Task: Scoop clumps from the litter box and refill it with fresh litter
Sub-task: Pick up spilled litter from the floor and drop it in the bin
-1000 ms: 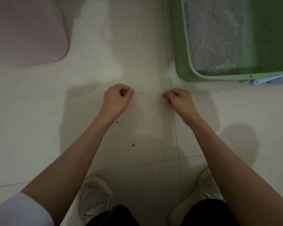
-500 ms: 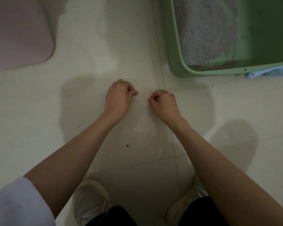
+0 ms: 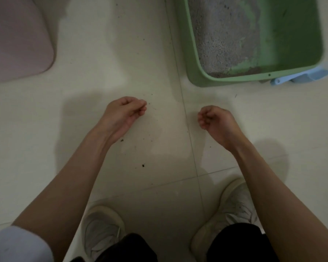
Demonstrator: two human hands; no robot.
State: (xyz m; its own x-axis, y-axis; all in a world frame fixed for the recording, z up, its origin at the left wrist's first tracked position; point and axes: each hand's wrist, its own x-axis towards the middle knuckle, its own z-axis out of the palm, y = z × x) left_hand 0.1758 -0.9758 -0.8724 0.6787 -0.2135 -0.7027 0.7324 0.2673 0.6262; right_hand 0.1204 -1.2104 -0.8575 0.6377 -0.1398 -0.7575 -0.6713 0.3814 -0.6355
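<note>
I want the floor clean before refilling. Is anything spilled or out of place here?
Yes. Dark crumbs are scattered on the tile floor between the hands, outside the green litter box. Inside it, the litter covers only part of the bottom.
</note>
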